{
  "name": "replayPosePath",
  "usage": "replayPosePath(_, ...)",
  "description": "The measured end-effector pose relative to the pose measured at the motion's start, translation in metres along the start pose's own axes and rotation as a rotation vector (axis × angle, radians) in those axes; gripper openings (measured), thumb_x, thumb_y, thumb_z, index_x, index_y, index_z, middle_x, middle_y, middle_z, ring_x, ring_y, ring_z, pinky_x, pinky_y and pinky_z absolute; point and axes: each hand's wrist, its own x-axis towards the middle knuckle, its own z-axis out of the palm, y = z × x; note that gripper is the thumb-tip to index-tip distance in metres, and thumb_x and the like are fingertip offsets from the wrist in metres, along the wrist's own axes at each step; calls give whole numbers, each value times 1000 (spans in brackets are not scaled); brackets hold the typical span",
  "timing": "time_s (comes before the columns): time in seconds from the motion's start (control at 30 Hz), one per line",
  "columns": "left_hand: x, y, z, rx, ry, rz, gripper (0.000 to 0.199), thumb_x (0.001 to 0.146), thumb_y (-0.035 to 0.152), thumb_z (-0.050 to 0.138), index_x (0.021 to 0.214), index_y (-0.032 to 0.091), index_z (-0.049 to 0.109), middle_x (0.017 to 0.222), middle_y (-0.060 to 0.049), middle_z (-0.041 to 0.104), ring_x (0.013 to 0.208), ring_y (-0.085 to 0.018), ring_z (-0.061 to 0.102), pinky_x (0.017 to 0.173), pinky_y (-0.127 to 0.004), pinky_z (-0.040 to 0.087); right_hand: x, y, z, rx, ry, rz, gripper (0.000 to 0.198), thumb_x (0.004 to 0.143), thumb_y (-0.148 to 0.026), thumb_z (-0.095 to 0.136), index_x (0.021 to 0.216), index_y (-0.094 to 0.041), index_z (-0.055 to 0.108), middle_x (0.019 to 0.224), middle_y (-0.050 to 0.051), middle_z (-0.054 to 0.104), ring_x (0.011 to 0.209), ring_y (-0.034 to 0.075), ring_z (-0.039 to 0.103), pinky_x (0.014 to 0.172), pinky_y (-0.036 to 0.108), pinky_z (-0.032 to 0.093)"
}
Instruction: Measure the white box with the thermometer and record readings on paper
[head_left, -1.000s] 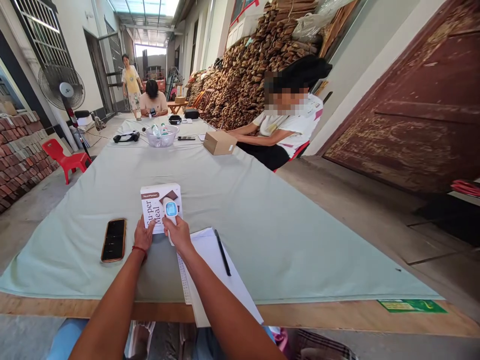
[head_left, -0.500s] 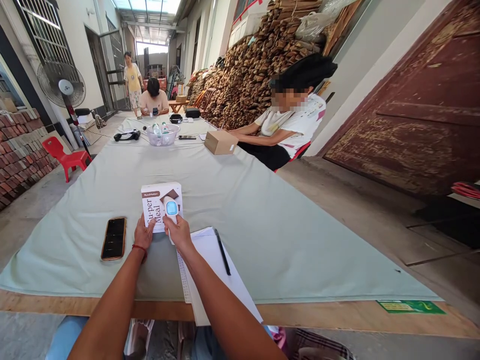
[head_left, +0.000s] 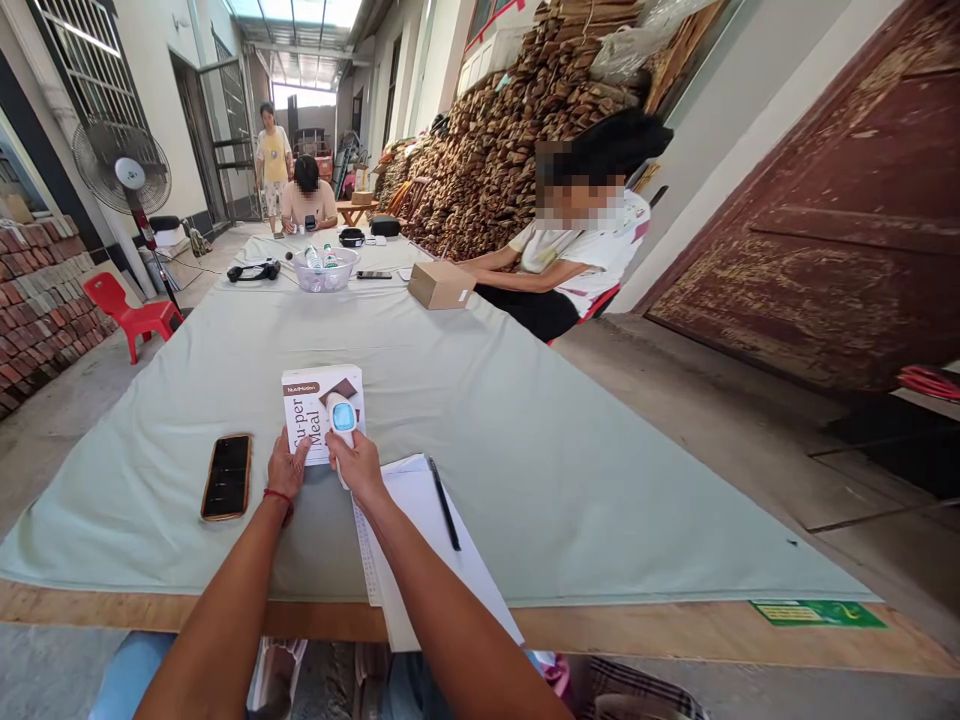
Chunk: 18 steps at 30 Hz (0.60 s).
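My left hand (head_left: 288,466) grips the lower left edge of a white meal box (head_left: 306,405) with a brown label and large dark lettering. In front of the box, my right hand (head_left: 358,466) is wrapped around a white handheld infrared thermometer (head_left: 343,418) with a lit blue screen. The thermometer covers part of the box's print, and its lower handle is mostly hidden in my fingers. Under my right forearm lie white paper sheets (head_left: 420,500), with a black pen (head_left: 444,505) across them. Left of the box, a dark-screened phone (head_left: 227,477) lies flat.
Farther along the cloth-covered table (head_left: 585,480) are a clear plastic basin (head_left: 326,274) with bottles, a cardboard box (head_left: 441,286) and a black headset (head_left: 253,271). One person sits at the right side, another at the far end, and a third stands behind. A red chair (head_left: 131,312) is at left.
The person standing at the back has shifted slightly to the right. My hands, the box and the thermometer look almost unmoved.
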Motion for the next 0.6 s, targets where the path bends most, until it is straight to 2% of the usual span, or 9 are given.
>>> replayPosePath(0.33,-1,2,0,5,8,-31,43,88,49,53,120,22,61,106,-8,68,100,-26,61,87,-39,47,-3,-2,0,22,0,16,24,69,-42,61,58,-22,53,43,-6,51,46,13,45,53,26,37)
replayPosePath(0.6,-2,5,-1,-6,14,-15,43,86,48,56,118,20,61,108,-9,68,102,-26,61,90,-40,46,-16,-15,-9,84,-69,22,25,71,-42,61,60,-22,51,45,-6,51,47,12,44,52,26,35)
